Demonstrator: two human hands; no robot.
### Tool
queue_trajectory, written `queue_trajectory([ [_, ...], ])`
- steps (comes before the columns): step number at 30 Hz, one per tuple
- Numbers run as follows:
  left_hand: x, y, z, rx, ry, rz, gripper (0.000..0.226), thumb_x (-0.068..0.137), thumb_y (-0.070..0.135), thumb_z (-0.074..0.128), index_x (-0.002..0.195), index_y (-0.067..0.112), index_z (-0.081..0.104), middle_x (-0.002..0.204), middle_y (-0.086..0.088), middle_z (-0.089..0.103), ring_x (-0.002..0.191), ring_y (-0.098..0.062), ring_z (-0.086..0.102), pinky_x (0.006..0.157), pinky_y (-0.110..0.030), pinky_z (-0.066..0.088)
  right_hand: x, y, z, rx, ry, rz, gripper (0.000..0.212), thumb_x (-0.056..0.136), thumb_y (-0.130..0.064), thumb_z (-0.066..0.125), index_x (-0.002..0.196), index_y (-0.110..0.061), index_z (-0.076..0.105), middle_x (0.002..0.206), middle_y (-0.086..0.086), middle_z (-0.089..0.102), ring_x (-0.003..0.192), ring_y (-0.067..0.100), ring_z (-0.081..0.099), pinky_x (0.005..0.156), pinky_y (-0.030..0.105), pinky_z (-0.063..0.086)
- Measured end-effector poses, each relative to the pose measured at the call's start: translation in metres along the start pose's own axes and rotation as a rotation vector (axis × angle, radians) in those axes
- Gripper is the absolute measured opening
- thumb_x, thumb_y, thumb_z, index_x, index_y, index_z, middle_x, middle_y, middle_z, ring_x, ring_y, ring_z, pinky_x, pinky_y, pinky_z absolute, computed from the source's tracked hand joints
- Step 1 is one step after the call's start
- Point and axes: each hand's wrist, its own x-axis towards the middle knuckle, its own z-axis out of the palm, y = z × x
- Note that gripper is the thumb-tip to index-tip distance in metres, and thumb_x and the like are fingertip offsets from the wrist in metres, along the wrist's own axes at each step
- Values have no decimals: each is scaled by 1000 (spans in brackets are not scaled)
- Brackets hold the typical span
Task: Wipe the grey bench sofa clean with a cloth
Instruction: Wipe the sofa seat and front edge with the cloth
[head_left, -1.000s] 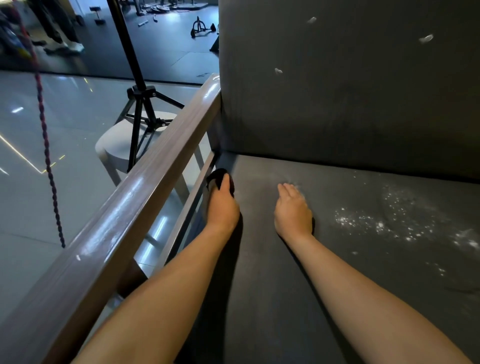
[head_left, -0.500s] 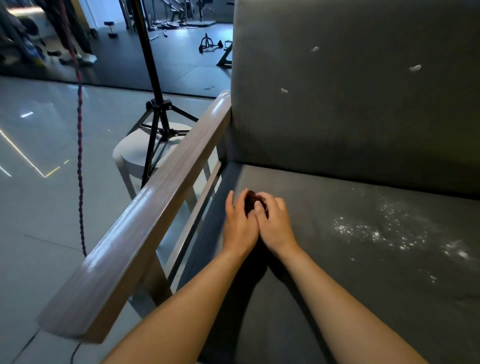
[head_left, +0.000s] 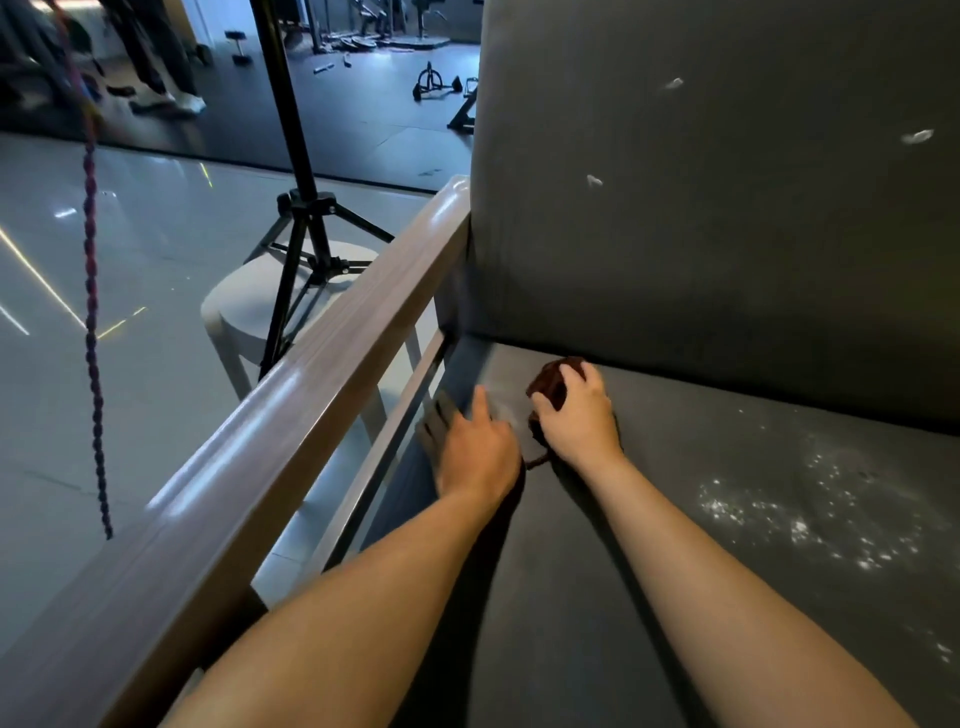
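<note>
Right grip (head_left: 576, 415) is clamped round the balled-up dark cloth (head_left: 549, 387) at the sofa seat's (head_left: 675, 571) back-left corner, left grip (head_left: 475, 452) flat and open beside it, probably bracing, white dust (head_left: 779, 514) not yet wiped.

No readable text, label or number anywhere.
</note>
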Motion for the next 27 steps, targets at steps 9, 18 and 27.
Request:
queue_trajectory([
  [9, 3, -4, -4, -16, 156, 51, 53, 102, 26, 33, 154, 29, 32, 161, -7, 28, 148, -30, 21, 125, -48, 9, 43, -58, 43, 57, -292, -353, 56, 88, 7, 51, 137, -17, 63, 154, 4, 46, 143, 24, 40, 116, 19, 21],
  [18, 1, -8, -2, 29, 84, 81, 57, 106, 38, 28, 160, 35, 9, 166, -13, 11, 153, -35, 7, 123, -55, 2, 40, -8, 24, -105, 32, -172, 46, 96, -7, 53, 138, -25, 59, 137, 4, 40, 118, 27, 44, 104, 28, 37],
  [27, 5, -7, 6, 46, 121, 70, 68, 98, 28, 37, 160, 27, 9, 167, -12, 8, 154, -33, 2, 122, -51, -5, 48, -56, 52, -164, -252, -374, 43, 96, -16, 57, 138, -21, 62, 153, 2, 41, 138, 32, 33, 111, 23, 21],
])
